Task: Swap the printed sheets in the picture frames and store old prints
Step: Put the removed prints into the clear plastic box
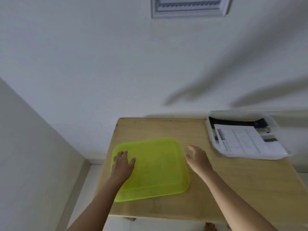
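A lime-green plastic lid (155, 169) lies flat on the wooden table (233, 189). My left hand (122, 164) rests palm-down on the lid's left edge with fingers spread. My right hand (197, 158) hovers just off the lid's right edge, fingers apart, holding nothing. At the table's back right stands a clear plastic box (215, 145) holding printed sheets (245, 140), the top one white with text. A white picture frame (190, 7) hangs on the wall above, cut off by the top of the view.
The table stands against a white wall, with a second wall and pale floor to the left. The table's left and front edges are near my arms. Bare wood lies between the lid and the box.
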Available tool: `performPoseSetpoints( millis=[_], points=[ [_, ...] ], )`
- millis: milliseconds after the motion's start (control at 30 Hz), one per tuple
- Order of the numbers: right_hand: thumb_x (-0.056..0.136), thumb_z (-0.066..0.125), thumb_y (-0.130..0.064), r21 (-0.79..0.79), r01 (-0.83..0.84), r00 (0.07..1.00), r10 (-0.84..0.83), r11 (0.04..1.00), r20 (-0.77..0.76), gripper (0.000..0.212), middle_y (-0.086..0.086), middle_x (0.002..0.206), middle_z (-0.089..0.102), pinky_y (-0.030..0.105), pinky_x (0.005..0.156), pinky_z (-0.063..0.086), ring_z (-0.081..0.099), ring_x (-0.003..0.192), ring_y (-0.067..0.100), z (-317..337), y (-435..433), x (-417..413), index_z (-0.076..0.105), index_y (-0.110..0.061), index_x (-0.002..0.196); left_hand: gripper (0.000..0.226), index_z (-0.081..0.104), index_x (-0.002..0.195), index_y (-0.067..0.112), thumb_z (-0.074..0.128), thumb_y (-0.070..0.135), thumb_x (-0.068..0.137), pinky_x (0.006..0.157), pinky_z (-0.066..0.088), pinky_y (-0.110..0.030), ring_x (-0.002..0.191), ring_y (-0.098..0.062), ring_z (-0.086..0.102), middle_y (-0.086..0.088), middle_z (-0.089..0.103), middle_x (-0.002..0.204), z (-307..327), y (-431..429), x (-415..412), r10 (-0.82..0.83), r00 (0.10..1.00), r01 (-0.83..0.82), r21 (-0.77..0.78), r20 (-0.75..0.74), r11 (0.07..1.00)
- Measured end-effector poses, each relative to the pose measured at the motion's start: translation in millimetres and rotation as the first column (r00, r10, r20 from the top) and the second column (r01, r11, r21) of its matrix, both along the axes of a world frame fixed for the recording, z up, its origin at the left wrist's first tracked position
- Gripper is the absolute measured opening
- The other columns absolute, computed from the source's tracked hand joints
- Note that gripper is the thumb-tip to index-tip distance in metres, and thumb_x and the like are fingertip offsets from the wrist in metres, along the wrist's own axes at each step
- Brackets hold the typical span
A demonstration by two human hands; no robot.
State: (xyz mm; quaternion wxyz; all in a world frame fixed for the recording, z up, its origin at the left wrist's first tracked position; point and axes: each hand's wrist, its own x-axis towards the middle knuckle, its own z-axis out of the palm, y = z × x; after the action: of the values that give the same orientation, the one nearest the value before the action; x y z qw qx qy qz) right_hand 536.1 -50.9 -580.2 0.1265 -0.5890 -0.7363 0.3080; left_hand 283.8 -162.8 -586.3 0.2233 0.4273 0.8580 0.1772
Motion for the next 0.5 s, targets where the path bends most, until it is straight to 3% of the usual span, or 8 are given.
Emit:
performPoseSetpoints(
  millis=[133, 233, 367, 500],
  points=[
    [0.093, 0.052, -0.026, -0.066, 0.03, 0.996, -0.025, 0.997, 0.082, 0.057, 0.007, 0.146, 0.035, 0.033, 0.109, 0.031, 0.031, 0.136, 0.022, -33, -41, -23, 0.03, -0.008, 0.142, 0.059, 0.029, 0.14, 0.001, 0.049, 0.032, 0.094, 0.107, 0.027, -0.042, 0.133, -0.034, 0.025, -0.017, 0.029, 0.145, -25, -59, -25, 0.134, 0.99, -0.132, -0.045, 0.042, 0.99],
    [0.092, 0.053, -0.029, -0.055, 0.099, 0.989, -0.092, 0.994, 0.116, 0.063, 0.012, 0.147, 0.031, 0.033, 0.11, 0.028, 0.029, 0.135, 0.026, -48, -60, -28, 0.026, -0.002, 0.142, 0.061, 0.026, 0.142, 0.002, 0.053, 0.026, 0.093, 0.111, 0.019, -0.037, 0.137, -0.029, 0.024, -0.016, 0.028, 0.148, -39, -80, -25, 0.108, 0.987, -0.108, -0.007, 0.119, 0.994],
    [0.09, 0.057, -0.024, -0.004, 0.171, 0.981, -0.169, 0.985, 0.094, 0.063, 0.02, 0.144, 0.034, 0.035, 0.109, 0.027, 0.03, 0.133, 0.032, -57, -79, -32, 0.029, 0.005, 0.139, 0.067, 0.018, 0.146, 0.007, 0.054, 0.025, 0.092, 0.117, 0.011, -0.039, 0.143, -0.025, 0.013, -0.011, 0.015, 0.155, -55, -90, -14, 0.107, 0.978, -0.114, 0.028, 0.181, 0.993],
    [0.088, 0.06, -0.021, -0.003, 0.176, 0.981, -0.175, 0.984, 0.084, 0.061, 0.021, 0.141, 0.036, 0.036, 0.107, 0.028, 0.031, 0.129, 0.035, -62, -82, -32, 0.035, 0.006, 0.136, 0.065, 0.021, 0.147, 0.011, 0.054, 0.026, 0.092, 0.116, 0.012, -0.042, 0.142, -0.028, 0.012, -0.005, 0.016, 0.155, -61, -89, -13, 0.18, 0.961, -0.195, 0.056, 0.209, 0.979]
  ],
)
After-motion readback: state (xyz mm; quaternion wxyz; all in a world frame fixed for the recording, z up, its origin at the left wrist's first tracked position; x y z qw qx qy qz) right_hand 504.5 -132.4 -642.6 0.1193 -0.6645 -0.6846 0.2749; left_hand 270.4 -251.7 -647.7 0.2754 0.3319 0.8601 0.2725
